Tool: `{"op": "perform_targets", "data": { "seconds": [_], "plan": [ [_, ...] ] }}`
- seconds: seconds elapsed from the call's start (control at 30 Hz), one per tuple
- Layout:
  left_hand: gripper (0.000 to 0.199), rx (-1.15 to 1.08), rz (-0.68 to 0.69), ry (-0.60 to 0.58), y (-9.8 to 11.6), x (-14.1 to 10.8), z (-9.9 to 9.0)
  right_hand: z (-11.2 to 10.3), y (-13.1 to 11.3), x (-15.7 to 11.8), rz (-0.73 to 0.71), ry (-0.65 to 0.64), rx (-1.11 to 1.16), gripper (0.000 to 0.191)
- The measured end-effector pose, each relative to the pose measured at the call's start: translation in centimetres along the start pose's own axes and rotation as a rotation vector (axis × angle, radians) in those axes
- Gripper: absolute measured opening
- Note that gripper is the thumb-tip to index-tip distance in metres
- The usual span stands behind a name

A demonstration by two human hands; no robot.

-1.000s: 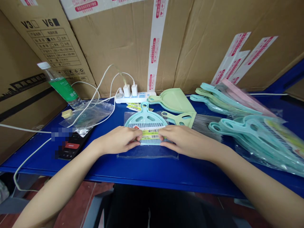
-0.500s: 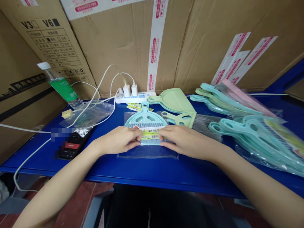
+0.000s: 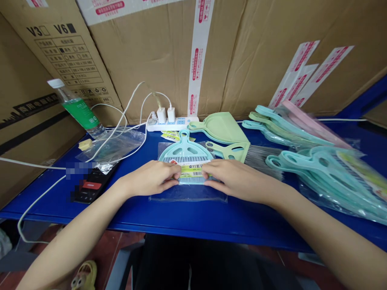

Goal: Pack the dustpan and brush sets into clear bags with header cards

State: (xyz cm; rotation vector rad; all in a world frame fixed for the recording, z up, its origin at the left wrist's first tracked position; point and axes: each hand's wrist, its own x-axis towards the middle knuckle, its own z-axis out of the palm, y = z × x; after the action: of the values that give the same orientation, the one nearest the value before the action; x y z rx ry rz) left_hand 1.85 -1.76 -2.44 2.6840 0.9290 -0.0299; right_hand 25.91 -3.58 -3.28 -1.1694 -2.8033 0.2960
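Note:
A light blue dustpan (image 3: 184,138) with a small brush (image 3: 188,159) nested on it lies on a clear plastic bag (image 3: 189,195), its handle pointing away from me. Across its lower part is a yellow-and-white label card (image 3: 191,170) with printed characters and a barcode. My left hand (image 3: 159,176) grips the card's left end, fingers curled and thumb below. At the right end my right hand (image 3: 232,177) pinches it in the same way. Both hands rest over the dustpan's wide edge, and the fingertips are partly hidden.
Behind lie a green dustpan (image 3: 223,125) and a green brush (image 3: 231,150). Bagged blue sets (image 3: 322,171) and a pink dustpan (image 3: 314,123) lie at right. A power strip (image 3: 184,124), bottle (image 3: 80,112), phone (image 3: 95,185) and white cables occupy the left and back.
Both hands and the label card look unmoved. A yellow slipper with cartoon eyes has come into view on the floor at lower left.

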Motion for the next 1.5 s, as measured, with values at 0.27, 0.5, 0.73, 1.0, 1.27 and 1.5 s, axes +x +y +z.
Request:
{"op": "perform_targets", "data": {
  "seconds": [0.27,0.5,0.73,1.0,1.27,1.5],
  "plan": [
    [0.009,0.005,-0.006,-0.004,0.08,0.06,-0.11,-0.13,-0.12,-0.01,0.015,-0.012,0.006,0.007],
    [0.009,0.01,0.001,0.0,0.02,-0.05,-0.03,-0.12,-0.12,-0.02,0.017,-0.015,0.012,0.007],
    [0.008,0.012,0.005,0.005,0.01,0.0,-0.02,0.11,0.04,-0.12,-0.01,0.015,0.01,0.007],
    [0.008,0.014,-0.002,-0.002,0.06,-0.02,0.02,0.01,-0.03,-0.06,0.01,-0.007,0.019,0.006],
    [0.009,0.013,-0.003,0.0,-0.03,0.06,-0.06,0.05,-0.03,-0.01,0.015,-0.007,0.019,0.006],
    [0.009,0.012,0.004,0.006,-0.05,0.03,0.0,0.06,0.02,0.02,0.017,-0.016,0.017,0.006]
  ]
}}
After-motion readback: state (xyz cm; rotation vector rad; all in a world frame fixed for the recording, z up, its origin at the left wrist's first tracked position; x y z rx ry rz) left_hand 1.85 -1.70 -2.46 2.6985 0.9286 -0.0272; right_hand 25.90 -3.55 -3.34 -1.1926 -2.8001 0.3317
